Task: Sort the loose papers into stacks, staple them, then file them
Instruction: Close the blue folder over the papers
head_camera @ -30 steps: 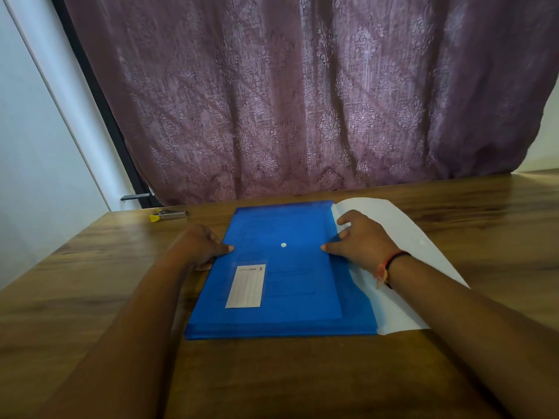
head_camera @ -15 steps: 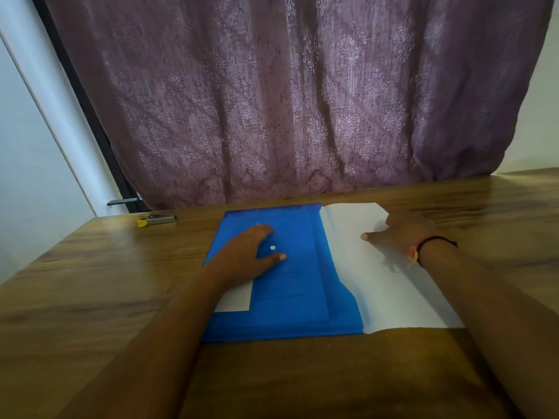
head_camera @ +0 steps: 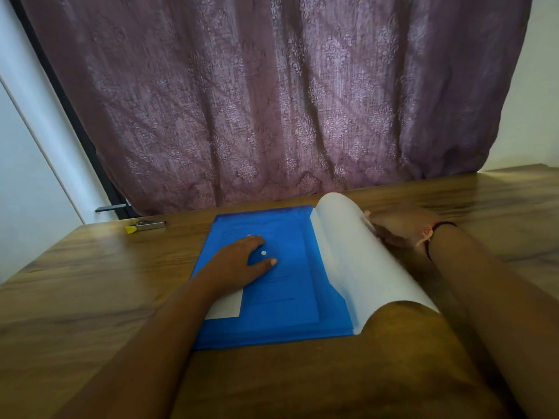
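Note:
A blue plastic folder [head_camera: 281, 309] with a white snap button lies flat on the wooden table [head_camera: 90, 282]. My left hand [head_camera: 242, 261] presses flat on it, fingers straight, beside the button. White paper [head_camera: 354, 261] sticks out of the folder's right side, and its free edge curls up off the table. My right hand [head_camera: 402, 228] is behind that raised edge and holds it; the fingers are partly hidden by the sheet and blurred. A white label on the folder shows under my left wrist.
A small metal stapler [head_camera: 146, 225] with a yellow tip lies at the table's back left. A purple curtain [head_camera: 272, 101] hangs behind the far edge. A white wall stands at the left.
My left hand moved from the folder's left edge onto its middle. My right hand slid right off the folder onto the paper and has lifted its right edge into a curl.

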Tool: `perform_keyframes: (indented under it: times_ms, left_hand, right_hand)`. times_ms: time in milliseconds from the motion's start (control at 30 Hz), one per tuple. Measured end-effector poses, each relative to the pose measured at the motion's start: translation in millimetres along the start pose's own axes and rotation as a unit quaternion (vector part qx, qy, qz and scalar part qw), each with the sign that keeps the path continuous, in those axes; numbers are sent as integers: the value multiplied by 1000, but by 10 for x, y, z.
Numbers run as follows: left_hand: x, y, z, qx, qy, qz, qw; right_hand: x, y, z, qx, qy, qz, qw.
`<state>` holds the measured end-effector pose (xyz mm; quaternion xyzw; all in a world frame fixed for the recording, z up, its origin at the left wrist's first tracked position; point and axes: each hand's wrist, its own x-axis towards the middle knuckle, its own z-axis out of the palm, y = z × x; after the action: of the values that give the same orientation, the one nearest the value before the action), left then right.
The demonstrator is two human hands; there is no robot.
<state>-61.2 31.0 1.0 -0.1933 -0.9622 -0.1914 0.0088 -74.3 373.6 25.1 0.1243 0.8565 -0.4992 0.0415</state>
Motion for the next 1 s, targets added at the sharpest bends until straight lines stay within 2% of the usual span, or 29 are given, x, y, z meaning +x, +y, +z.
perform_keyframes:
  times_ms: [67, 133, 233, 367, 533, 700, 800, 900, 1000]
  left_hand:
    - [0, -7, 0, -6, -2, -2, 1000]
    - [-1, -6, -1, -10, -2, -2, 1000]
    - [-5, 1, -5, -11, 0, -2, 1000]
    - [-4, -1, -15, -9, -5, -6, 1000]
    - [-2, 11, -27, -8, -6, -6, 1000]
    - [5, -14, -23, -14, -6, -6, 1000]
    - [24, -57, -31, -29, -11, -15, 999]
    - [48, -102, -37, -62, 12, 0, 998]
    - [84, -123, -50, -104, 97, 0, 990]
  right_hand:
    - [-104, -82, 10, 108, -40, 22, 993]
    - [-170, -91, 32, 133, -72, 22, 988]
    - [-181, -136, 76, 158, -45, 48, 985]
    - [-254, -184, 128, 166, -69, 48, 982]
    - [-342, -245, 169, 237, -112, 10, 965]
    - [-503, -402, 312, 276, -125, -109, 947]
    - [-519, -416, 540, 220, -123, -173, 952]
    - [-490, -340, 786, 37, -150, -234, 960]
    - [-543, -326, 938, -161, -152, -279, 934]
